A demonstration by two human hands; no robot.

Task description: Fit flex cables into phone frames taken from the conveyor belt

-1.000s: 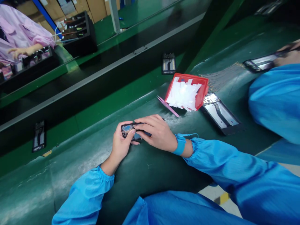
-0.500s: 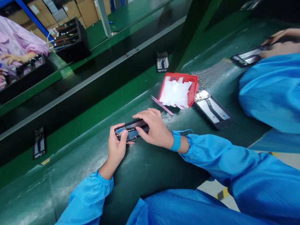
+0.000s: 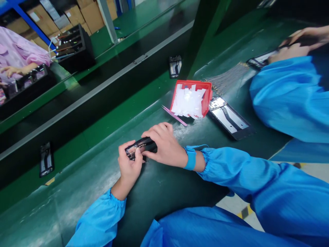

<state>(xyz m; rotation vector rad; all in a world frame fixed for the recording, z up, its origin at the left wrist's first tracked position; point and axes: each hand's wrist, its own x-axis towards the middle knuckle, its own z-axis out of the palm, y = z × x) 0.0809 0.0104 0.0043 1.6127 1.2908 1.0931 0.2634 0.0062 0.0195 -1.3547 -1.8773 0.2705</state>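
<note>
An opened phone body (image 3: 147, 145) with bare inner parts is held between both hands above the green bench. My left hand (image 3: 130, 161) is closed round its left end, thumb pressed on the exposed board. My right hand (image 3: 164, 145) wraps the other end, fingers over the far edge and thumb on the near one, hiding that end. A blue strap (image 3: 190, 157) circles my right wrist. Beyond my hands lie pink tweezers (image 3: 174, 115), beside a red tray (image 3: 208, 99) of white strips. Right of the tray rests another opened phone body (image 3: 230, 118).
A bundle of thin cables (image 3: 227, 77) lies behind the tray. A co-worker's hands (image 3: 295, 46) hold a phone body at the right. Single phone bodies lie on the lower strip at left (image 3: 46, 159) and back (image 3: 175, 66). Across the bench, a person in pink is beside black racks (image 3: 74, 48).
The phone body has tilted in my hands, and my right hand has moved slightly left and closed more round it. The co-worker's hands have shifted on their phone. The whole view has shifted slightly.
</note>
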